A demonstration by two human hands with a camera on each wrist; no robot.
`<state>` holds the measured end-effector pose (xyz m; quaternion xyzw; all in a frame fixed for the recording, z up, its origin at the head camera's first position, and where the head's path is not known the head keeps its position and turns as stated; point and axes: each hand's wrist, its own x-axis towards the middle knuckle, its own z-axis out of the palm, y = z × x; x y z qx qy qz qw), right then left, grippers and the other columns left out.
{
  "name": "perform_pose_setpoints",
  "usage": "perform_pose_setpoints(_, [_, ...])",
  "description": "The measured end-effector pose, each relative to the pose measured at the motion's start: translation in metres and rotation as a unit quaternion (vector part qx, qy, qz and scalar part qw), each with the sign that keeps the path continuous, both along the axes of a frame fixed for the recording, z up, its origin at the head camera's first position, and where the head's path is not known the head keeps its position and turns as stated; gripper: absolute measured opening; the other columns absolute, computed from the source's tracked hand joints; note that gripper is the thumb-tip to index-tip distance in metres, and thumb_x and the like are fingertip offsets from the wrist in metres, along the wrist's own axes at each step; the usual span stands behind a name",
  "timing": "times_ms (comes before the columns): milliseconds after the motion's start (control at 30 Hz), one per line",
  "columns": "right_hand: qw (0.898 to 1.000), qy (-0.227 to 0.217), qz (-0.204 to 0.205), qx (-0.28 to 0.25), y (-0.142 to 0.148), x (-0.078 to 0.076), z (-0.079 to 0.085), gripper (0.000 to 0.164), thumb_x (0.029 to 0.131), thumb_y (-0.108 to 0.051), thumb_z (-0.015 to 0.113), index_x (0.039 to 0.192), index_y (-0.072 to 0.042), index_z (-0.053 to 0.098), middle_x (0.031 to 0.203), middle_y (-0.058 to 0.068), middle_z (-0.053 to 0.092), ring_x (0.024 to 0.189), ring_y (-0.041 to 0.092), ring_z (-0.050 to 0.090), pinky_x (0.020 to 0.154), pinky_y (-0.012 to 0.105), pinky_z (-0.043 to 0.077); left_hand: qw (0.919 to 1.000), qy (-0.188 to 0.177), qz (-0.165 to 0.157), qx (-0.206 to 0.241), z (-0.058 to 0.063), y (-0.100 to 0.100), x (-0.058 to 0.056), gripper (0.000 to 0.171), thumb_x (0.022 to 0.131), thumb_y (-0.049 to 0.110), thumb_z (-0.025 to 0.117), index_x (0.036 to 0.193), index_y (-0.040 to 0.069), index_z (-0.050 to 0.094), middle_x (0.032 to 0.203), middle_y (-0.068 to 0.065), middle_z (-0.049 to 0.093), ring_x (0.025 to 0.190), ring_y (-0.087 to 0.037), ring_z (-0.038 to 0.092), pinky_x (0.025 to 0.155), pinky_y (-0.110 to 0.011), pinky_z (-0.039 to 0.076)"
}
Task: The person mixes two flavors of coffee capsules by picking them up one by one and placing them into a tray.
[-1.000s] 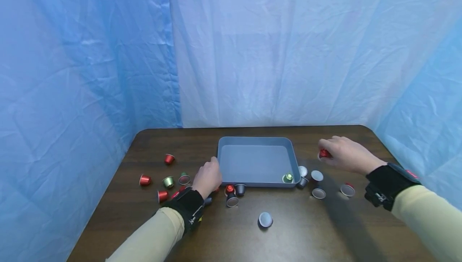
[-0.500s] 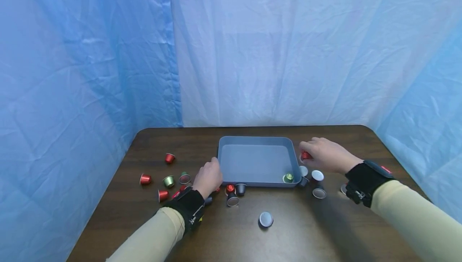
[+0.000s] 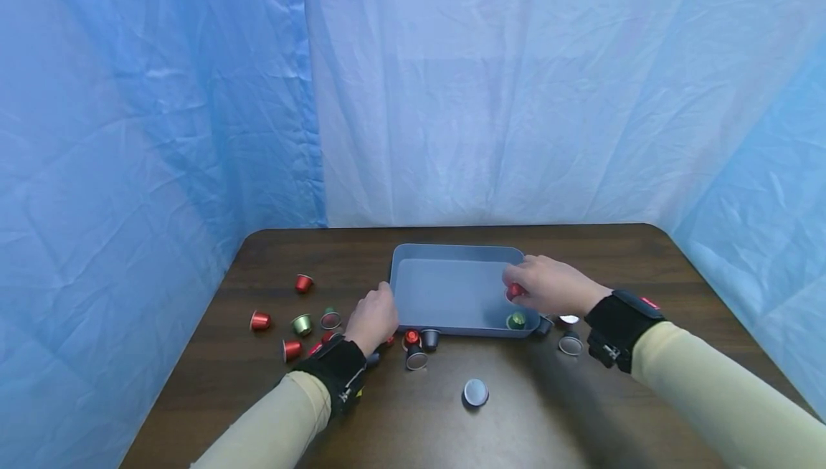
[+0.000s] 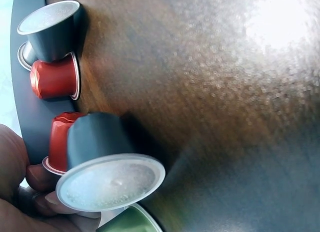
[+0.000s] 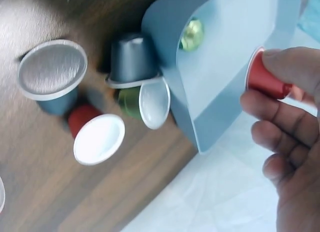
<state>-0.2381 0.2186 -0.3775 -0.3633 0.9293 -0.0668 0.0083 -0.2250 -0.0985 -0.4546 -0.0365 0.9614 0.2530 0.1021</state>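
My right hand point(image 3: 548, 286) pinches a red coffee capsule point(image 5: 265, 78) between thumb and fingers, above the right side of a grey-blue tray point(image 3: 452, 290). One green capsule point(image 3: 516, 320) sits inside the tray, at its front right corner. At the tray's left edge, my left hand point(image 3: 372, 317) grips the rim, with its thumb and fingers on either side in the left wrist view. Close to those fingers lie a dark capsule point(image 4: 107, 157), a red capsule point(image 4: 59, 142) and part of a green one point(image 4: 132, 222).
Several red and green capsules lie left of the tray, among them a red one point(image 3: 260, 321). A lone pale-lidded capsule point(image 3: 475, 392) stands near the front. Right of the tray are more, including a dark one point(image 5: 132, 60). Blue sheeting point(image 3: 413, 89) surrounds the wooden table point(image 3: 548, 411).
My right hand has moved left with the red capsule, from the table's right side to over the tray. The left hand has stayed at the tray's left edge.
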Motion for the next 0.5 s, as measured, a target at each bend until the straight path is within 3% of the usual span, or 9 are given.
perform_pose_setpoints(500, [0.998, -0.054, 0.016, 0.014, -0.011, 0.001, -0.023, 0.025, 0.084, -0.017, 0.086, 0.101, -0.018, 0.068, 0.086, -0.007, 0.064, 0.082, 0.013, 0.053, 0.069, 0.027, 0.050, 1.0000, -0.003, 0.001, -0.005, -0.001, 0.000, -0.003, 0.039, 0.100, 0.015, 0.067, 0.131, 0.000, 0.050, 0.088, -0.012, 0.060, 0.068, -0.022, 0.062, 0.073, -0.039, 0.060])
